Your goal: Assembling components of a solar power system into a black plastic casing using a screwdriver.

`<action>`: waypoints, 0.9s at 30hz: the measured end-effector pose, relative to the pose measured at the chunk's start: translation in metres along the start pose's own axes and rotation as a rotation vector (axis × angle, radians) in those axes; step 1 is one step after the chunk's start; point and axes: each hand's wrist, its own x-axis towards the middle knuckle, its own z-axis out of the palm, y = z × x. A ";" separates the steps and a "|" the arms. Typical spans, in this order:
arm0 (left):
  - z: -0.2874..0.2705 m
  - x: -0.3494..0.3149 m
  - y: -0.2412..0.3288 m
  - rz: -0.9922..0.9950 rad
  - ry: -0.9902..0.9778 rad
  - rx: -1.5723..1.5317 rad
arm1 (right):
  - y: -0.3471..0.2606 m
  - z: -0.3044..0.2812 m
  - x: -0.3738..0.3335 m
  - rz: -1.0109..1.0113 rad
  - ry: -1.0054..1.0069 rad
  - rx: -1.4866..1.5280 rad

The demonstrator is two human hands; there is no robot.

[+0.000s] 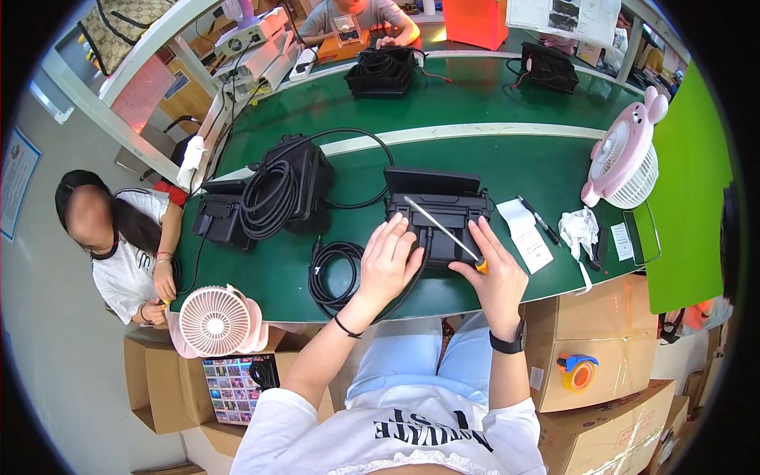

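In front of me a black hard-plastic case (437,207) stands at the table's near edge, a flat black panel (431,180) raised behind it. My left hand (388,260) rests on its front left corner, fingers stretched out, next to a thick black cable. My right hand (495,269) lies at the case's right corner. Its thumb and palm hold a screwdriver (442,226) by the yellow handle, most of which is hidden. The long metal shaft slants up and left across the case. Left of my left hand lies a coiled black cable (332,273).
Further left stands another black case (313,178) with a cable coil. A paper slip (524,235), a black pen (540,220) and a pink fan (621,162) are at right. A co-worker (131,237) sits at left behind a second fan (215,321); another person is across the table.
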 end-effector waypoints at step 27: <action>0.023 0.075 0.000 -0.111 -0.246 -0.007 | -0.021 -0.060 -0.088 0.254 -0.203 0.176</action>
